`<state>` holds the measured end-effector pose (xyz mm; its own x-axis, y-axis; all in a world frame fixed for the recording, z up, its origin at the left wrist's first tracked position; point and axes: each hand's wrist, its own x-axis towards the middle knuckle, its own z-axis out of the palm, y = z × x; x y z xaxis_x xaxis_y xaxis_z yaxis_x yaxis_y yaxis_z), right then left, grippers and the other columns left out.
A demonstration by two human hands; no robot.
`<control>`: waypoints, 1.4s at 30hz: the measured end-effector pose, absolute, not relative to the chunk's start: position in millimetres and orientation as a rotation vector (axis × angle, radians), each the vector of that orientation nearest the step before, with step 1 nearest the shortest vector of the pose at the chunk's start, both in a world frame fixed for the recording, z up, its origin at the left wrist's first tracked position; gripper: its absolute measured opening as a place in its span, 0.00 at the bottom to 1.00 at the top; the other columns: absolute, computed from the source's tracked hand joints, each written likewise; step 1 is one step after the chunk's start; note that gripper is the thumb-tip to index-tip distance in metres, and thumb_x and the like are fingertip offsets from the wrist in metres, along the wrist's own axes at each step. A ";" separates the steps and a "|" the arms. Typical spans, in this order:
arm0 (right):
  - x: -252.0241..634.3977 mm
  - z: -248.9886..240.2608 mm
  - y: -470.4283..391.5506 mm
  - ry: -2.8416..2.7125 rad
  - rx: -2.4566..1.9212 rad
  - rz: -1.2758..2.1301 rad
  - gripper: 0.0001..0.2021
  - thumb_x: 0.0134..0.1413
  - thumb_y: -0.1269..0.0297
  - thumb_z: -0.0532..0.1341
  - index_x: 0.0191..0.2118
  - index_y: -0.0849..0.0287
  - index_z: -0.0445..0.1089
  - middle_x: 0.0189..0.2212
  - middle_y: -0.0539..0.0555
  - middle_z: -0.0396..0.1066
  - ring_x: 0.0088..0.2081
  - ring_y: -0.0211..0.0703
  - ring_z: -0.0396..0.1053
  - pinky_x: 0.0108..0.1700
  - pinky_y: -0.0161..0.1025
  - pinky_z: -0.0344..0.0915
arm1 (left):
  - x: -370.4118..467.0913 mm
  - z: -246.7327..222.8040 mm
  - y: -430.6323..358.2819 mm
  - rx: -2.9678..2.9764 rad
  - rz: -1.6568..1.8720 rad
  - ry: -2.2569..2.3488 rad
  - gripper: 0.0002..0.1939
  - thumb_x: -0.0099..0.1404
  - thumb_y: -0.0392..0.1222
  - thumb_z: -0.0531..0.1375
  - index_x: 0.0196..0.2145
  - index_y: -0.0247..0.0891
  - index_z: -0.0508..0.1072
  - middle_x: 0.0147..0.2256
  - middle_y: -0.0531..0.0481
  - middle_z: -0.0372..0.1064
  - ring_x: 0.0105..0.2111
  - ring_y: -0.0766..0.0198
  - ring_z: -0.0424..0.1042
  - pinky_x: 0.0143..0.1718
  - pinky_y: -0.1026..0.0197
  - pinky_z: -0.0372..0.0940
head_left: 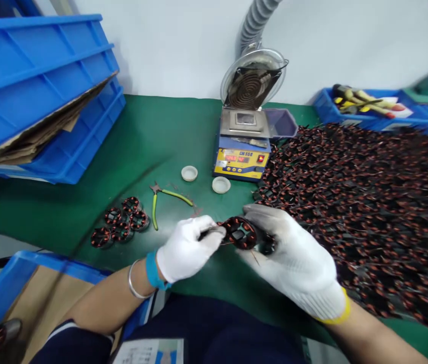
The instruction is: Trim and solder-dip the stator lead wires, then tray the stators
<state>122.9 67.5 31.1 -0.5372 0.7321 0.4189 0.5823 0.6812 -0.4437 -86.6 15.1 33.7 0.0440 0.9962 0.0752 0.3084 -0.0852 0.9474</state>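
Over the near edge of the green counter (153,136), the right hand (293,258) grips a copper-wound coil (241,232) while the left hand (187,247) pinches its wire end. Keeping the coil steady and the pull gentle seems wise. Beyond lie finished coils (121,222), cutters (166,199) and the solder pot (242,146).

On the green tabletop (153,136), stacked blue crates (43,86) sit at ten o'clock. A solder pot (242,151) stands at twelve, two white caps (189,173) just beside it. Green-handled cutters (161,199) lie near five finished coils (121,222) at nine. A tool bin (366,108) sits at two.
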 end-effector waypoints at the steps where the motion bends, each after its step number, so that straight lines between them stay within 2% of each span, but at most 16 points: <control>1: 123.5 30.9 68.3 -2.306 -1.015 0.331 0.18 0.51 0.61 0.64 0.48 0.57 0.73 0.47 0.61 0.76 0.49 0.54 0.77 0.53 0.50 0.76 | -87.0 36.4 13.7 1.476 1.162 1.359 0.15 0.66 0.44 0.58 0.22 0.40 0.64 0.19 0.55 0.60 0.20 0.67 0.59 0.23 0.63 0.57; 5: 126.1 35.3 70.3 -2.263 -1.044 0.292 0.18 0.50 0.59 0.65 0.47 0.59 0.72 0.46 0.62 0.76 0.48 0.54 0.77 0.50 0.47 0.76 | -92.9 42.4 9.8 1.224 1.534 1.397 0.10 0.66 0.45 0.59 0.27 0.41 0.67 0.23 0.55 0.66 0.20 0.67 0.63 0.21 0.64 0.59; 8: 123.2 39.1 68.4 -2.259 -1.037 0.270 0.18 0.50 0.61 0.65 0.47 0.59 0.72 0.45 0.62 0.76 0.47 0.55 0.77 0.50 0.47 0.77 | -91.0 39.9 13.1 1.302 1.160 1.397 0.12 0.57 0.47 0.68 0.29 0.39 0.70 0.25 0.54 0.69 0.22 0.67 0.65 0.21 0.65 0.60; 11: 119.7 40.7 66.1 -2.289 -1.012 0.263 0.16 0.50 0.62 0.65 0.46 0.59 0.73 0.44 0.61 0.77 0.45 0.54 0.78 0.48 0.47 0.78 | -86.9 37.3 17.9 1.259 0.929 1.253 0.12 0.60 0.47 0.64 0.26 0.39 0.69 0.21 0.55 0.66 0.18 0.69 0.62 0.19 0.66 0.57; 18: 121.3 45.7 90.7 -2.339 -1.193 0.195 0.19 0.44 0.59 0.67 0.44 0.61 0.72 0.44 0.62 0.76 0.46 0.56 0.77 0.50 0.49 0.75 | -97.6 36.6 29.4 0.912 1.474 1.431 0.18 0.64 0.54 0.63 0.26 0.38 0.67 0.21 0.55 0.66 0.18 0.70 0.64 0.19 0.67 0.60; 21: 109.1 51.3 119.0 -2.431 -1.453 0.105 0.17 0.46 0.59 0.65 0.43 0.61 0.72 0.44 0.63 0.76 0.46 0.61 0.76 0.47 0.52 0.74 | -97.7 29.8 30.5 0.964 1.492 1.415 0.17 0.65 0.54 0.62 0.29 0.38 0.69 0.24 0.54 0.68 0.20 0.69 0.66 0.22 0.66 0.62; 24: 91.8 52.3 147.1 -2.543 -1.771 0.069 0.17 0.52 0.58 0.63 0.47 0.58 0.70 0.41 0.61 0.75 0.42 0.61 0.77 0.40 0.50 0.72 | -94.9 23.6 29.8 1.040 1.445 1.438 0.14 0.66 0.51 0.61 0.30 0.38 0.70 0.25 0.54 0.69 0.22 0.68 0.67 0.26 0.65 0.64; 27: 79.7 45.8 165.5 -2.737 -1.762 -0.041 0.17 0.56 0.57 0.61 0.49 0.60 0.68 0.45 0.64 0.74 0.42 0.59 0.77 0.40 0.46 0.71 | -90.3 20.5 27.4 1.186 1.358 1.471 0.11 0.67 0.48 0.61 0.31 0.38 0.71 0.26 0.53 0.71 0.25 0.66 0.69 0.29 0.64 0.65; 31: 74.6 34.8 175.7 -2.878 -1.699 -0.057 0.17 0.56 0.58 0.62 0.49 0.60 0.69 0.47 0.65 0.73 0.43 0.58 0.77 0.40 0.45 0.72 | -81.9 17.7 21.3 1.422 1.254 1.460 0.05 0.64 0.41 0.62 0.32 0.39 0.73 0.30 0.51 0.76 0.30 0.63 0.74 0.36 0.63 0.67; 36: 70.3 37.3 181.2 -2.896 -1.704 0.074 0.19 0.55 0.58 0.63 0.51 0.59 0.71 0.46 0.62 0.74 0.46 0.58 0.76 0.41 0.44 0.71 | -75.3 10.0 15.6 1.619 1.213 1.421 0.06 0.66 0.43 0.62 0.34 0.38 0.75 0.30 0.50 0.76 0.29 0.62 0.73 0.33 0.62 0.67; 39: 68.9 45.2 179.3 -2.910 -1.745 0.090 0.22 0.57 0.55 0.62 0.54 0.58 0.70 0.48 0.62 0.73 0.48 0.59 0.75 0.42 0.44 0.70 | -74.0 6.6 15.2 1.707 1.258 1.411 0.07 0.66 0.43 0.61 0.34 0.38 0.74 0.29 0.49 0.75 0.29 0.62 0.74 0.33 0.62 0.67; 42: 71.9 53.3 171.1 -2.858 -1.756 0.012 0.25 0.60 0.50 0.59 0.58 0.57 0.67 0.50 0.62 0.71 0.46 0.58 0.74 0.36 0.41 0.66 | -72.9 5.8 14.9 1.761 1.276 1.373 0.07 0.66 0.42 0.60 0.34 0.36 0.74 0.29 0.49 0.75 0.27 0.63 0.74 0.32 0.62 0.68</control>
<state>71.9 171.1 53.3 -0.4354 0.8812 -0.1841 0.8828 0.4580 0.1046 -72.9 14.9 5.8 0.0218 0.9411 0.3375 0.4058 -0.3168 0.8573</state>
